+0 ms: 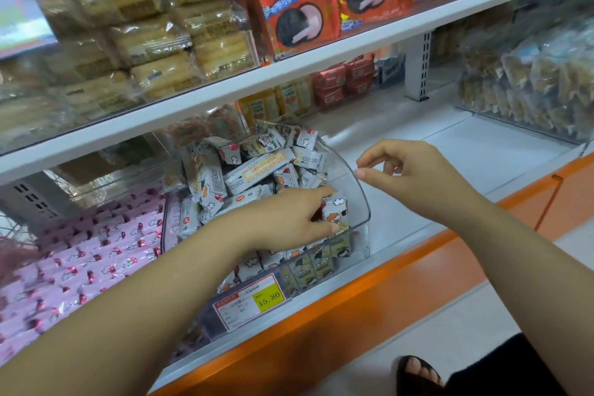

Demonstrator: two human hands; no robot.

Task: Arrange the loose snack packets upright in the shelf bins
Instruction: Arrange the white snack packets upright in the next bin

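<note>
The left hand (289, 219) reaches into the clear bin (361, 202), its grip pinching one packet (337, 210) upright in the bin's front right corner, by the wall. The right hand (408, 173) hovers at the bin's right rim, fingers loosely curled; whether its grip has the rim I cannot tell. Deeper in the bin, the heap (244, 170) of loose packets rises above its walls. Likely trouble: the left forearm nudges that heap, and packets slide onto the standing row (311, 267) at the bin's front or spill over its rim.

White shop shelving (321, 55), orange base trim (353, 296) (glossy), grey slotted upright (417, 66), pale floor (450, 325).
</note>
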